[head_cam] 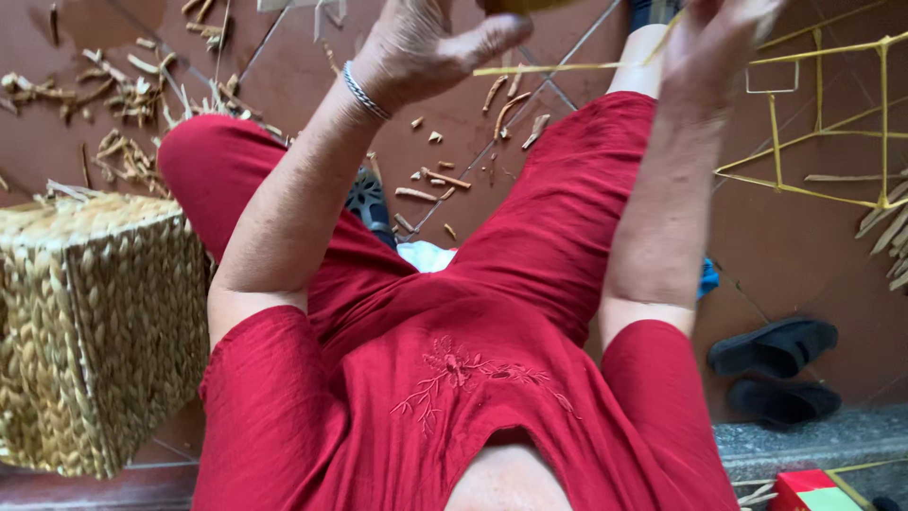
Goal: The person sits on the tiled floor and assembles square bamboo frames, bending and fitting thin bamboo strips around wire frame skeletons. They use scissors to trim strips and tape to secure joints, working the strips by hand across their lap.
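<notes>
My left hand (416, 47) pinches a thin yellow strip (558, 68), thumb closed on its end. My right hand (719, 38) is blurred at the top edge; can't tell its grip, though the strip reaches it. The strip is up in front of me, above my red-clad knees, long axis near horizontal, left to right. Risks, as I judge: thin strip may snap or slip from the pinch. Woven basket (95, 322) at my left, wire frame (823, 123) on the right, scraps (123, 95) on the floor.

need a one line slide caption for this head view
Seated person in red, left hand and right hand raised on a thin yellow strip, beside a woven straw basket.
</notes>
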